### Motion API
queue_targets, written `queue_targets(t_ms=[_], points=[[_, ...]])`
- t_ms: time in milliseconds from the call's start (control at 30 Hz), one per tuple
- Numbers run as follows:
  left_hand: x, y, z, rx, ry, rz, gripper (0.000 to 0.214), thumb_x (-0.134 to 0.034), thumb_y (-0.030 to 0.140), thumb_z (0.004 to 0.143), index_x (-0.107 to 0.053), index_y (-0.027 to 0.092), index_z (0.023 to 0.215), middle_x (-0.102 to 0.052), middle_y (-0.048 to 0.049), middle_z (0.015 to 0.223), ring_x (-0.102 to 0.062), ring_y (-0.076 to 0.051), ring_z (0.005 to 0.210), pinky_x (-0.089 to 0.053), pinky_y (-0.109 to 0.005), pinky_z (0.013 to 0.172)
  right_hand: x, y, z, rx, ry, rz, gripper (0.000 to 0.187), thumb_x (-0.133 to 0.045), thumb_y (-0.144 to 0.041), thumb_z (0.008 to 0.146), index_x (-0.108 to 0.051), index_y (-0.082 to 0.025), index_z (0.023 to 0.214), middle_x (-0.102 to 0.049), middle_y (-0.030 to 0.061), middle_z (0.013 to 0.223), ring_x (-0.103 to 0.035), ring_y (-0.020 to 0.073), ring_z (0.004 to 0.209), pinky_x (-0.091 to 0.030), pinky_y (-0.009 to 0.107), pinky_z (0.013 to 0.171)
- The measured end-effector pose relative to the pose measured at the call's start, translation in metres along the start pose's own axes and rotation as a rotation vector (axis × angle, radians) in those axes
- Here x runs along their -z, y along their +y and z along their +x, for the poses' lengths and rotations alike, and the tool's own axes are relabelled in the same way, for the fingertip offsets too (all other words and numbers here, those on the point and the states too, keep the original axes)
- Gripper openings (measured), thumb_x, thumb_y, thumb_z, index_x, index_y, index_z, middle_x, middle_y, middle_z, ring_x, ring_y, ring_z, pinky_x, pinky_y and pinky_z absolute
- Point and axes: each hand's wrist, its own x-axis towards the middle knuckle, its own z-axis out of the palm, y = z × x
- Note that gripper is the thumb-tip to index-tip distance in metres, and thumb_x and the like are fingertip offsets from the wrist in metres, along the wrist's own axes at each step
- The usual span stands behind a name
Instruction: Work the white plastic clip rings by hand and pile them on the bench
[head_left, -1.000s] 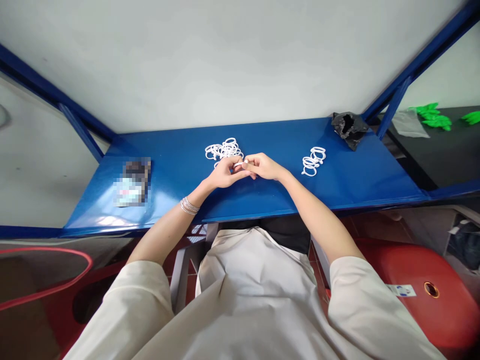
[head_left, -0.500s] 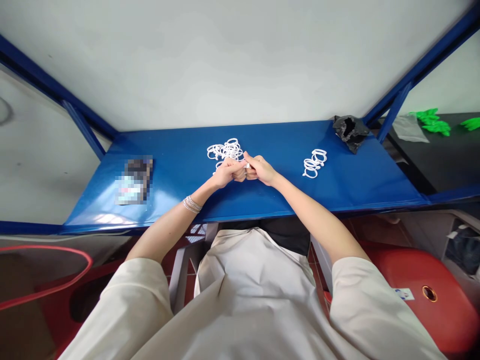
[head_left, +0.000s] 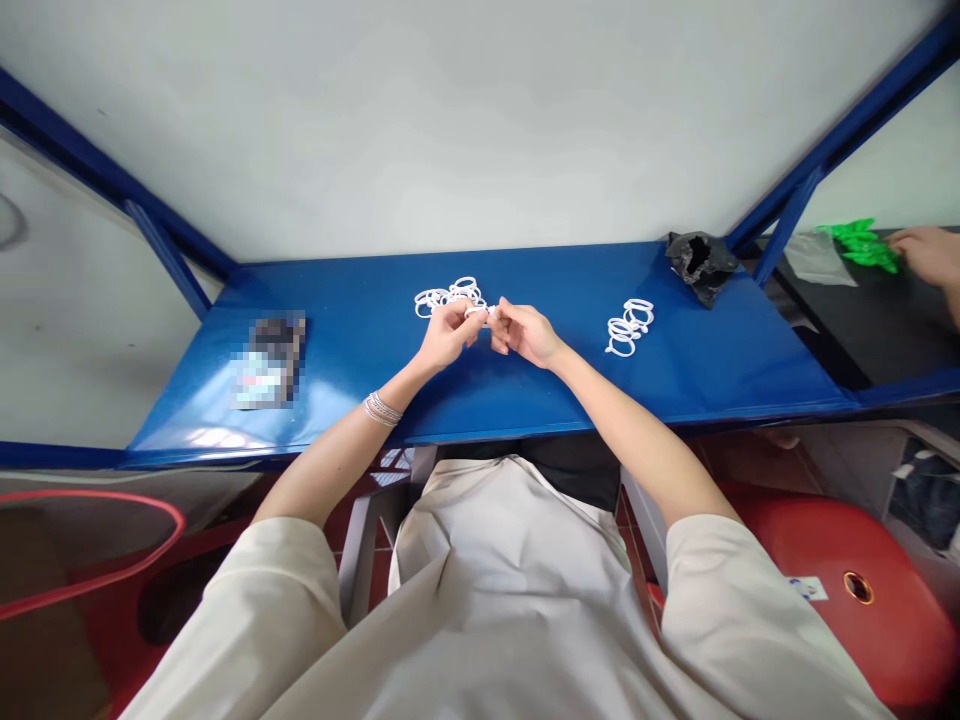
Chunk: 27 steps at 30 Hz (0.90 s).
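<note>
Left hand (head_left: 448, 336) pinching a white ring (head_left: 477, 312), right hand (head_left: 527, 335) with fingers pinched together just beside it, pile of rings (head_left: 450, 296) beyond the hands, smaller pile (head_left: 628, 327) right of them, blue desk (head_left: 360, 400) beneath

The left hand (head_left: 448, 337) and right hand (head_left: 527, 335) hover just beside each other, both pinched closed.

The left hand (head_left: 448, 338) and right hand (head_left: 525, 335) pinch a small white ring (head_left: 480, 312) near the middle of the blue table (head_left: 720, 350), just before a loose heap of rings (head_left: 448, 296), with a smaller heap (head_left: 627, 328) toward the right.
</note>
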Motion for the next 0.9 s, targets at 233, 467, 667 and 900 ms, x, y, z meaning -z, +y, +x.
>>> queue_targets(t_ms=[233, 467, 667, 900], points=[[-0.005, -0.006, -0.003, -0.089, 0.201, 0.178, 0.053, -0.081, 0.073, 0.095, -0.06, 0.024, 0.102, -0.063, 0.0023, 0.081, -0.061, -0.009, 0.06, -0.048, -0.023, 0.053, 0.009, 0.013, 0.001, 0.069, -0.139, -0.145, 0.041, -0.078, -0.058, 0.099, -0.067, -0.019, 0.093, -0.061, -0.0027, 0.063, -0.058, 0.0135, 0.056, -0.046, 0.027, 0.056], [0.002, -0.01, -0.004, -0.083, 0.256, 0.322, 0.051, -0.074, 0.072, 0.1, -0.072, 0.021, 0.1, -0.072, -0.0065, 0.106, -0.068, -0.011, 0.07, -0.056, -0.025, 0.061, 0.007, 0.018, 0.002, 0.182, 0.061, -0.481, 0.06, -0.079, -0.079, 0.09, -0.074, -0.019, 0.094, -0.065, -0.0011, 0.067, -0.055, 0.0137, 0.058, -0.043, 0.029, 0.058], [0.005, -0.01, -0.001, -0.069, 0.145, 0.229, 0.052, -0.071, 0.075, 0.1, -0.074, 0.022, 0.1, -0.074, -0.0089, 0.107, -0.075, -0.02, 0.093, -0.062, -0.032, 0.08, 0.005, 0.016, -0.001, 0.207, 0.213, -0.76, 0.068, -0.074, -0.085, 0.09, -0.067, -0.019, 0.074, -0.064, 0.0011, 0.066, -0.051, 0.0145, 0.063, -0.039, 0.032, 0.065], [0.004, -0.009, -0.001, -0.026, 0.142, 0.204, 0.056, -0.066, 0.075, 0.103, -0.064, 0.022, 0.085, -0.066, -0.0028, 0.081, -0.058, -0.013, 0.071, -0.05, -0.029, 0.067, 0.008, 0.017, 0.001, 0.188, 0.157, -0.874, 0.076, -0.065, -0.089, 0.093, -0.057, -0.021, 0.061, -0.064, 0.0032, 0.061, -0.051, 0.0151, 0.06, -0.037, 0.034, 0.066]])
